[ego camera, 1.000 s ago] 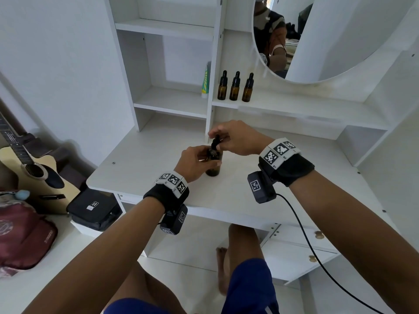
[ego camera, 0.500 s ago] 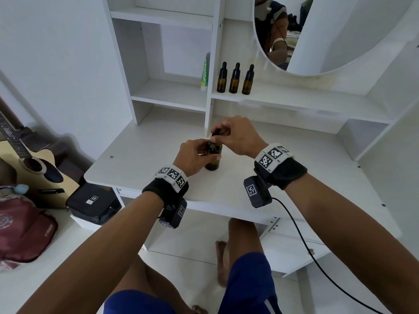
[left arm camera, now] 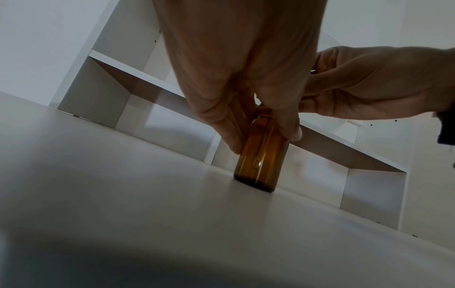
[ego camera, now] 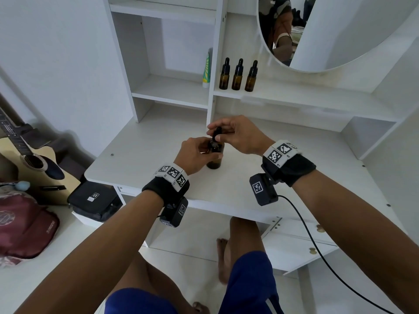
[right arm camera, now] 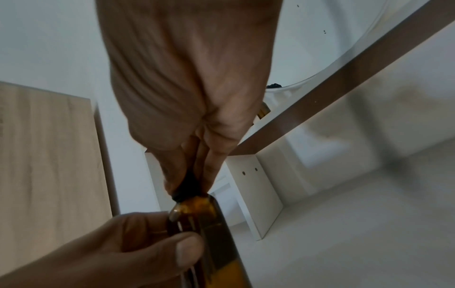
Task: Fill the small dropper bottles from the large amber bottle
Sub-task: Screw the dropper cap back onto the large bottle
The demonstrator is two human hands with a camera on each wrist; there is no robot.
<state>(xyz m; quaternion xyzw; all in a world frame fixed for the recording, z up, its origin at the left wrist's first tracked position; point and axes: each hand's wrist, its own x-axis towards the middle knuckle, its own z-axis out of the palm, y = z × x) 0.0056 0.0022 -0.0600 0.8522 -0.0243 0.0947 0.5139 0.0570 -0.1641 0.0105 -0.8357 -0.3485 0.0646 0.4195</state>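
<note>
Amber bottle stands upright on the white desk, centre of the head frame. Left hand grasps its body, fingers wrapped round the glass; right hand pinches the black dropper cap on top, fingertips closed on the rubber bulb. Looks like the cap is being unscrewed or lifted out, can't tell which. To do it well: keep the base flat on the desk, left grip firm, turn the cap square to the neck, lift straight up so the pipette clears the rim without dripping. Three small dropper bottles, capped, stand in a row on the shelf upper centre, well apart from the hands. Green tube just left of them behind the divider. Mirror upper right, guitar and black pouch left edge. Nothing blocks the reach to the shelf.
</note>
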